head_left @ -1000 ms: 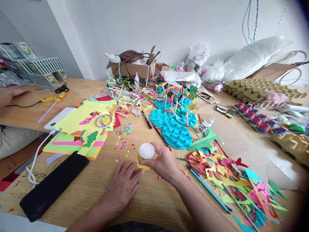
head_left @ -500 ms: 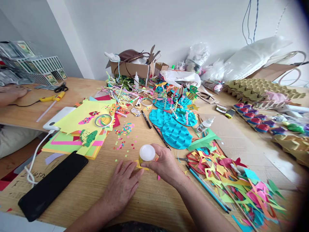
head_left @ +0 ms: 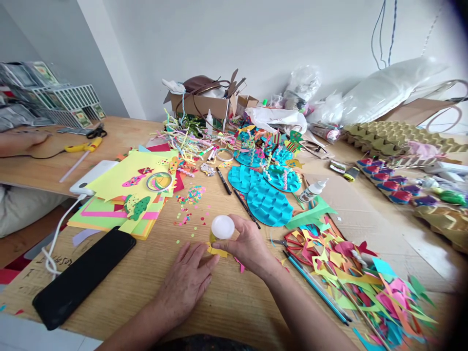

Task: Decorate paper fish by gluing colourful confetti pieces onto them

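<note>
My right hand (head_left: 250,246) is wrapped round a small thing with a round white top (head_left: 223,227) and a yellowish lower part; its exact kind is not clear. It stands upright over a small piece of yellow paper (head_left: 218,250) on the wooden table. Flat on the table beside it lies my left hand (head_left: 188,280), fingers stretched out, their tips at the paper's left edge. Just beyond the hands are scattered paper dots (head_left: 192,195). A pink scrap (head_left: 240,264) lies partly under my right hand.
Blue egg-tray pieces (head_left: 269,205) and a glue bottle (head_left: 313,190) lie ahead. Paper scraps (head_left: 347,273) and red-handled scissors (head_left: 296,243) are at right. A black phone-like slab (head_left: 84,278) and coloured paper (head_left: 113,175) lie left. A co-worker's hand (head_left: 31,138) rests far left.
The view has shifted slightly, so most of the scene sits a little further right. Both hands keep nearly the same pose, and the white-topped thing is still over the yellow paper.
</note>
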Demonstrator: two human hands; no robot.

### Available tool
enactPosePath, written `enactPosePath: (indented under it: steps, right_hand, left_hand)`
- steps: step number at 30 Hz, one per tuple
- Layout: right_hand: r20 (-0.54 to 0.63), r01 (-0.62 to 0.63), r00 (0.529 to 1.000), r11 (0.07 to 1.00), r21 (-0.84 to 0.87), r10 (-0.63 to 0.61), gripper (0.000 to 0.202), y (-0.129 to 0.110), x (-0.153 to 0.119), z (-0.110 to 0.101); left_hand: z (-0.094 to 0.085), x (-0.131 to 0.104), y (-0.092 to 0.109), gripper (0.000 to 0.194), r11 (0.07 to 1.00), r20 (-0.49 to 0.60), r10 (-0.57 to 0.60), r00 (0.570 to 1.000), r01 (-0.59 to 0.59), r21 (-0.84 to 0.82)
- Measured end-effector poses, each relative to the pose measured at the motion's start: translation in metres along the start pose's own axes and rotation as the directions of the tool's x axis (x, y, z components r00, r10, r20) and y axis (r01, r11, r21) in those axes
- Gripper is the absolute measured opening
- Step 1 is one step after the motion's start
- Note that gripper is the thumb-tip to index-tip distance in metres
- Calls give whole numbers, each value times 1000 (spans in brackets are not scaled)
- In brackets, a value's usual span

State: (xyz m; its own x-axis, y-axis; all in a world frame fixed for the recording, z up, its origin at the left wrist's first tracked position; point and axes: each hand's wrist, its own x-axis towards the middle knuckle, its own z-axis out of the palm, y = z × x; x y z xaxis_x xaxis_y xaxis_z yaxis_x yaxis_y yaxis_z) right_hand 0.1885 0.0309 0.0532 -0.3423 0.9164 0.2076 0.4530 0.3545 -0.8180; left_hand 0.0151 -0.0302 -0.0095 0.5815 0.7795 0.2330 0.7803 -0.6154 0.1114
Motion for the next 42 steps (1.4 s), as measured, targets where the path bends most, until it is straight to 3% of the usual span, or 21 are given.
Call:
enactPosePath:
  steps: [30, 42]
  right_hand:
    - [-7, -5, 1000, 1000, -21, 5, 18, 1, 4, 1]
    - [52, -25, 998, 999, 45, 23, 15, -3, -2, 1]
  left_hand:
    - [0, 1, 1, 33, 1000, -57, -5, 998, 5, -12]
    - [0, 3, 3, 29, 1000, -87, 4, 996, -2, 21]
